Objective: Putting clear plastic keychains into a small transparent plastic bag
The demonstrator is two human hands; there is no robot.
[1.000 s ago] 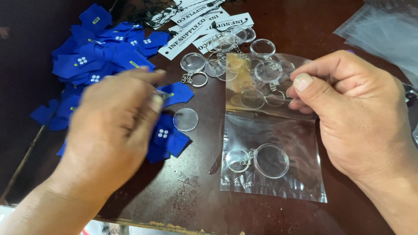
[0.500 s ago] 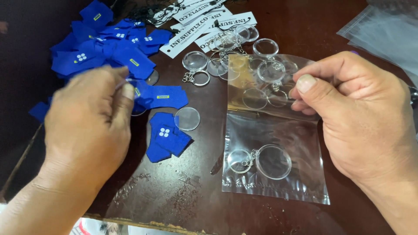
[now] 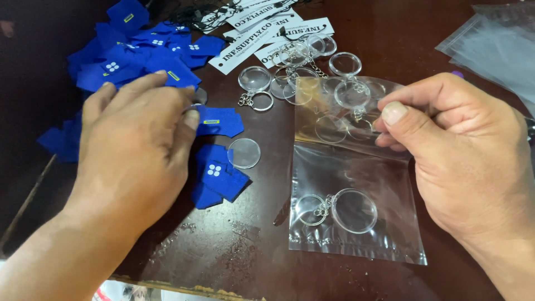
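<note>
hands over the clear bag and the blue felt pieces

the right hand (image 3: 468,161) pinched the open top edge of the clear plastic bag (image 3: 356,223) between thumb and fingers (image 3: 395,114), so these fingers were clenched on the bag. the bag lay flat on the dark wooden counter (image 3: 251,251). inside the bag, near its bottom, lay one clear round keychain (image 3: 352,210) with a metal ring beside it.

to the left of the bag, the left hand (image 3: 136,150) rested palm down on the blue felt pieces (image 3: 217,177). its fingers were bent and touched a blue piece with a small yellow mark (image 3: 218,121); i cannot tell if they really gripped it. just beside the bag on the left, a single clear disc (image 3: 243,153) lay partly on the felt.

above the bag, more clear keychains (image 3: 295,72) lay in a loose group, some seen through the raised top of the bag. further above them were white paper tags (image 3: 262,33) with black print. far to the upper right of the bag was a stack of empty clear bags (image 3: 496,44).
</note>
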